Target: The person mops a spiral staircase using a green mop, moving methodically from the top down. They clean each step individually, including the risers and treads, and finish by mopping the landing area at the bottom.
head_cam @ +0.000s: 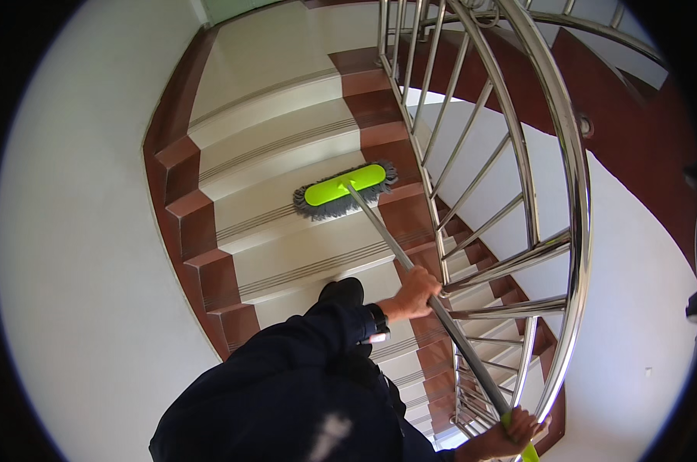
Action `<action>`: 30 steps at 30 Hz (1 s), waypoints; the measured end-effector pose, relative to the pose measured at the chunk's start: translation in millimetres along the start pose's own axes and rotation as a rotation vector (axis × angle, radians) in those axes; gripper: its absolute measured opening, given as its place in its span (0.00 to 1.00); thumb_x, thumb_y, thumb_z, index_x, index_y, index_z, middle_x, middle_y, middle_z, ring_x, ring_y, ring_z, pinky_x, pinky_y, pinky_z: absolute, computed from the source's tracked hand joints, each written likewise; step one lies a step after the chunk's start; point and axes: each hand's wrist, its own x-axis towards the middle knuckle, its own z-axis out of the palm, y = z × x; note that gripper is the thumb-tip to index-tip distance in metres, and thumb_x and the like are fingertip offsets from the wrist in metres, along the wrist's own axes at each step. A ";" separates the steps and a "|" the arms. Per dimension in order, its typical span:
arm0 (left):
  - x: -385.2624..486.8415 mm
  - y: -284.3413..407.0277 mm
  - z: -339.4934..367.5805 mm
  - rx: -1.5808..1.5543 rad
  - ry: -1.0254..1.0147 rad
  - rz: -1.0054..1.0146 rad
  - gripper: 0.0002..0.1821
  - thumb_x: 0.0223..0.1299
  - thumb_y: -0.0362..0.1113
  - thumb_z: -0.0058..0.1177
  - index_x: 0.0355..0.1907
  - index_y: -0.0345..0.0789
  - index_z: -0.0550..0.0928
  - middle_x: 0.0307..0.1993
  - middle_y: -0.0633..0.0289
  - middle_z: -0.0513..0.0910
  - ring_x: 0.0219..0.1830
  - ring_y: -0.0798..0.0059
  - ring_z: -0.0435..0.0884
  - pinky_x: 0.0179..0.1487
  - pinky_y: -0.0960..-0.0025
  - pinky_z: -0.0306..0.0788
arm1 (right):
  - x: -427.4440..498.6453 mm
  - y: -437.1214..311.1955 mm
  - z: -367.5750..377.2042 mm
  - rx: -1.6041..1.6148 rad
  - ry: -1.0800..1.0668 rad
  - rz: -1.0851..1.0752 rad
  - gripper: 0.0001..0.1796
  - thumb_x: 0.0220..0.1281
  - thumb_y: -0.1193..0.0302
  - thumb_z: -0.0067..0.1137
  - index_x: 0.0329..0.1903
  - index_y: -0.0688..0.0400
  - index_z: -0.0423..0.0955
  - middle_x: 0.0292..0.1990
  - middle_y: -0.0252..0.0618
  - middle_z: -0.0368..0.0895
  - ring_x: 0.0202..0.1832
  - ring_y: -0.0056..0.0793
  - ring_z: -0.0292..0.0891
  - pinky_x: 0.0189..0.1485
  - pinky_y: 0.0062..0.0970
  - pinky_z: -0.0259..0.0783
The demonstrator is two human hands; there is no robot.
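Observation:
A mop with a lime-green oval head (345,185) and grey fringe lies across a cream stair tread, its right end over the reddish-brown side band. Its grey metal pole (464,341) runs down to the right. Around the middle of the pole my left hand (416,292) is closed, with a dark band at the wrist. At the lower right my right hand (513,434) grips the pole's green end, close to the stair railing. Both arms are in dark sleeves.
A polished metal railing (579,231) curves along the right side of the stairs. On the left stands a white wall (88,231) with brown stepped skirting (198,234). A dark shoe (348,291) is on a step. Further steps (475,300) show through the railing.

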 end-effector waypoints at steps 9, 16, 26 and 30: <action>-41.4 -16.8 -23.6 0.067 -0.198 -0.117 0.13 0.37 0.35 0.66 0.23 0.43 0.74 0.26 0.64 0.75 0.38 0.60 0.74 0.47 0.58 0.62 | 20.9 28.6 -32.2 -0.044 -0.145 0.104 0.08 0.72 0.77 0.46 0.51 0.63 0.67 0.17 0.23 0.52 0.18 0.11 0.49 0.25 0.17 0.51; -105.6 -96.9 -114.7 0.277 -0.037 -0.232 0.12 0.31 0.34 0.61 0.16 0.39 0.70 0.19 0.58 0.75 0.29 0.49 0.75 0.35 0.51 0.63 | -12.4 123.6 13.9 0.093 -0.353 0.464 0.03 0.67 0.77 0.49 0.41 0.59 0.71 0.17 0.22 0.54 0.18 0.13 0.50 0.27 0.20 0.53; -99.4 -79.0 -119.3 0.268 0.009 -0.303 0.13 0.31 0.35 0.61 0.13 0.44 0.69 0.17 0.59 0.73 0.30 0.51 0.73 0.37 0.55 0.59 | -28.2 90.9 37.3 0.065 -0.353 0.402 0.06 0.64 0.76 0.53 0.40 0.57 0.66 0.20 0.26 0.56 0.22 0.17 0.53 0.34 0.24 0.57; -53.4 -57.4 -78.6 0.138 -0.093 -0.135 0.12 0.32 0.33 0.60 0.15 0.44 0.69 0.17 0.61 0.71 0.30 0.54 0.73 0.40 0.56 0.58 | -18.4 46.7 27.4 0.074 -0.299 0.229 0.04 0.68 0.78 0.50 0.39 0.56 0.66 0.20 0.26 0.56 0.21 0.14 0.51 0.34 0.22 0.58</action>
